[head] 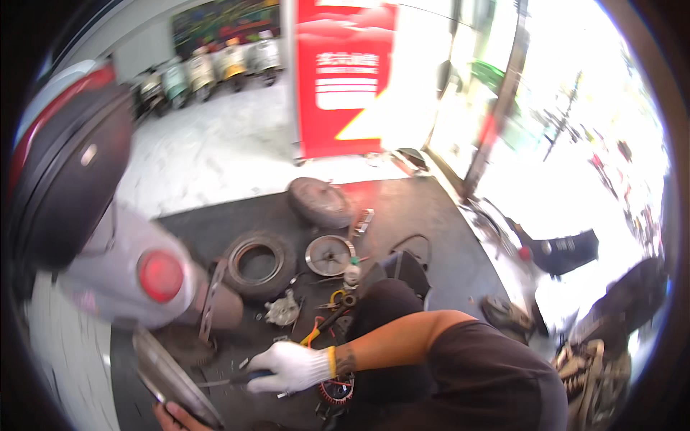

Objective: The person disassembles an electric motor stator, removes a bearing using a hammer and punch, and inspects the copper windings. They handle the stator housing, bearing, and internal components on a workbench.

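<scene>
My right hand (288,368), in a white knitted glove, is closed on the dark handle of a screwdriver-like tool (215,383) whose thin shaft points left. At the lower left my left hand (180,417), bare as far as its fingers show, grips the lower edge of a round grey metal cover (175,377), which is tilted on edge. The tool's tip is close to the cover; whether they touch I cannot tell. Beside my right wrist lies a red-and-black ring-shaped part (337,390). A cast metal part (282,310) rests on the dark mat above the glove.
A scooter's rear with a red round tail light (160,275) stands at left. On the mat (447,215) lie a loose tyre (288,264), a metal wheel hub (330,255), another tyre (318,202) and yellow-handled pliers (337,298). A red banner (345,124) stands behind.
</scene>
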`<control>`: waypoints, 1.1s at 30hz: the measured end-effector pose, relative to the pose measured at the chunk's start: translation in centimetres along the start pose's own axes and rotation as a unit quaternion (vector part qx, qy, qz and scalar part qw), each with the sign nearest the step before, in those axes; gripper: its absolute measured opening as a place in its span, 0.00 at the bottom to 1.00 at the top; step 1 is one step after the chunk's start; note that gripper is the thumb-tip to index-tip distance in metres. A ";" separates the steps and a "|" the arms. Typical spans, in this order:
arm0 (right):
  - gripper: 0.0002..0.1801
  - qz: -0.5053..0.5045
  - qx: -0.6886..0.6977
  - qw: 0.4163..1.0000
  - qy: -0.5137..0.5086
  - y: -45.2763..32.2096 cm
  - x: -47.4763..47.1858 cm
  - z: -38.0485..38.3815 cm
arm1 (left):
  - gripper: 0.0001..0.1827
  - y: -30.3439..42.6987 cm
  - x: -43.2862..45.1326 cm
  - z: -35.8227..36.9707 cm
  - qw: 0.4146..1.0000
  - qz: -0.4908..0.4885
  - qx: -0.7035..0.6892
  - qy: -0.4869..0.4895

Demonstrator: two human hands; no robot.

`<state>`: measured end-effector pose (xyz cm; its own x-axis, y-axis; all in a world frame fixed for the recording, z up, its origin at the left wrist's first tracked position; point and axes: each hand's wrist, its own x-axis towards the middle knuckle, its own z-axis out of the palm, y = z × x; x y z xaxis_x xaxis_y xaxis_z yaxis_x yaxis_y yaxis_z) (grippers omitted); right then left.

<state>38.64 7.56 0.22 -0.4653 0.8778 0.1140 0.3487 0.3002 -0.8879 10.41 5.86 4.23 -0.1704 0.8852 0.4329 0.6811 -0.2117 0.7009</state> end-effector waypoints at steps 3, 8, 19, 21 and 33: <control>0.29 0.034 -0.030 0.998 0.031 -0.1 0.3 0.2 | 0.43 0.2 0.6 -0.4 0.990 -0.105 0.062 -0.074; 0.28 0.082 -0.117 0.990 0.018 2.0 1.0 1.2 | 0.66 -2.3 0.4 3.9 0.986 -0.089 0.110 -0.091; 0.20 0.021 -0.028 0.992 0.123 2.4 3.9 2.7 | 0.43 -11.7 1.7 8.1 0.912 -0.349 -0.041 -0.211; 0.18 -0.063 0.001 0.983 0.175 1.4 4.0 1.3 | 0.40 -10.9 2.0 7.6 0.889 -0.366 -0.158 -0.227; 0.23 -0.188 -0.117 0.975 0.027 1.8 12.0 4.8 | 0.24 -20.4 6.5 4.2 0.910 -0.308 -0.009 -0.278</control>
<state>29.76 16.85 -2.15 -0.5551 0.7059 0.4401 0.3401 0.6754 -0.6544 -1.59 17.67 -9.68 -0.1267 0.9099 -0.3951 0.5657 0.3934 0.7247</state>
